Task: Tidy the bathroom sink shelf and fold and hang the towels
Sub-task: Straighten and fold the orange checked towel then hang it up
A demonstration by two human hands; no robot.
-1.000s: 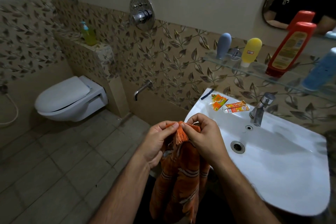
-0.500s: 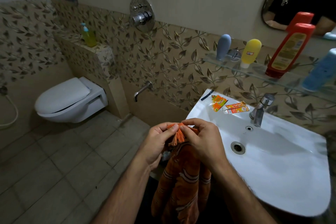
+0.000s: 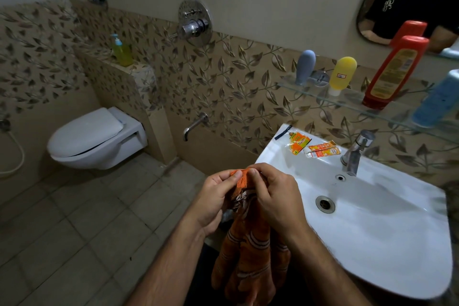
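The orange towel [image 3: 248,256] hangs bunched between both hands, just left of the white sink [image 3: 372,231], near the bottom of the view. The left hand [image 3: 213,201] and the right hand [image 3: 275,199] each pinch its fringed top edge with curled fingers and thumbs, nearly touching. On the sink's far rim lie two orange sachets [image 3: 313,148]; their print is too small to read. The red bottle [image 3: 395,72] on the glass shelf [image 3: 347,103] has an illegible yellow label.
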